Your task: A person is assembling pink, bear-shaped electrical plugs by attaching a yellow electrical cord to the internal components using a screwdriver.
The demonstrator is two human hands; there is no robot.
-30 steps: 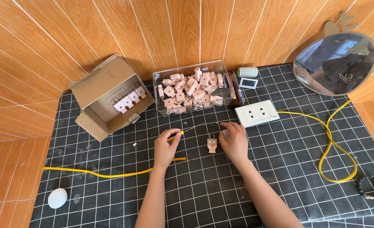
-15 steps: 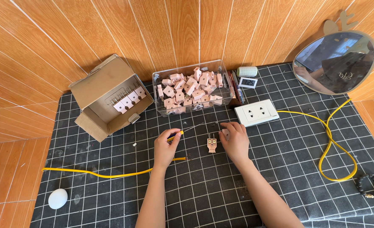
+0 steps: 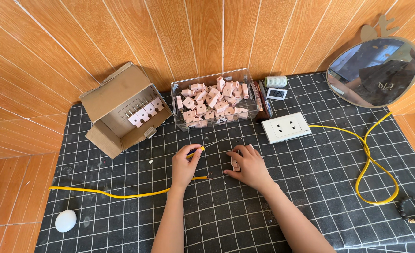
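Observation:
My left hand [image 3: 185, 165] pinches a small screwdriver with a yellow handle [image 3: 195, 151], its thin shaft pointing right toward my other hand. My right hand [image 3: 249, 166] rests on the mat and holds a small pink plug part [image 3: 235, 162] between thumb and fingers. A yellow cable [image 3: 118, 194] lies on the mat under my left wrist, its bare end [image 3: 209, 176] near both hands.
A clear plastic tub [image 3: 212, 98] full of pink plug parts and an open cardboard box [image 3: 123, 110] with several more stand behind. A white socket strip [image 3: 285, 127] with a looping yellow cord [image 3: 371, 164], a round mirror [image 3: 373, 70], a bead bracelet [image 3: 411, 208] and a white egg-shaped object [image 3: 65, 220] lie around.
My right hand has closed in over the pink plug part, which stood apart from it before. My left hand stays put with the screwdriver.

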